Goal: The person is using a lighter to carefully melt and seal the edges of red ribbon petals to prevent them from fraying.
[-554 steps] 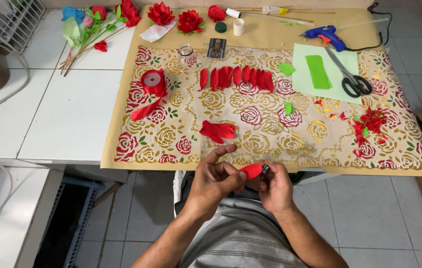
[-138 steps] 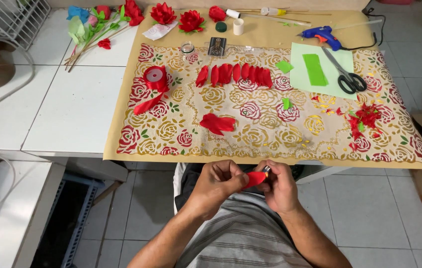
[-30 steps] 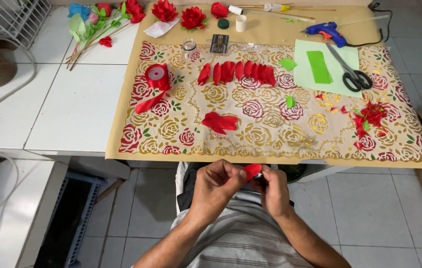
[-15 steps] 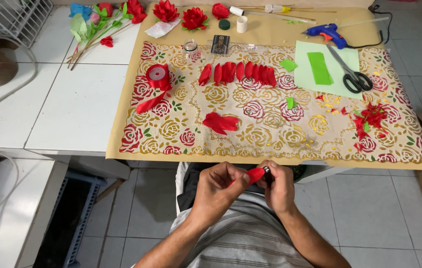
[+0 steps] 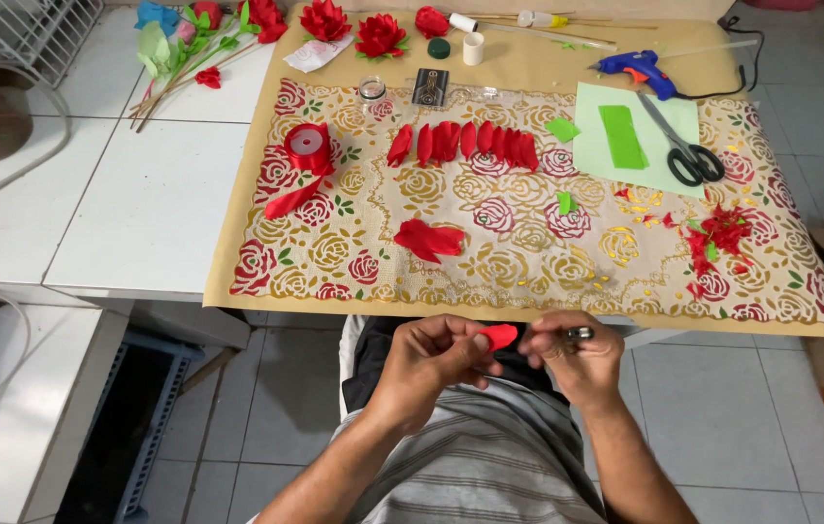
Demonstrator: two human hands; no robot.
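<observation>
Down low, over the lap and grey floor tiles (image 5: 237, 408): left hand (image 5: 431, 364) with fingers (image 5: 475, 342) pinched on a red petal (image 5: 499, 336), right hand (image 5: 577, 354) just beside, fingers curled shut, grip unclear. Above, a white desk (image 5: 140, 204) under a rose-patterned cloth (image 5: 528, 252), with red petals (image 5: 465, 144), scissors (image 5: 688, 155) and a blue glue gun (image 5: 640, 70) on it.

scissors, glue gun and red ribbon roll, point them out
scissors (image 5: 685, 155), head view, on the black handles
glue gun (image 5: 637, 68), head view, on the blue body
red ribbon roll (image 5: 307, 146), head view, on the spool's side

Lighting: bright, even, diffuse overhead; shadows soft, faint under table edge (image 5: 528, 315). No strong glare. Focus sharp at centre. Wide-angle distortion bends far and left/right edges. Slight blur near hands.
</observation>
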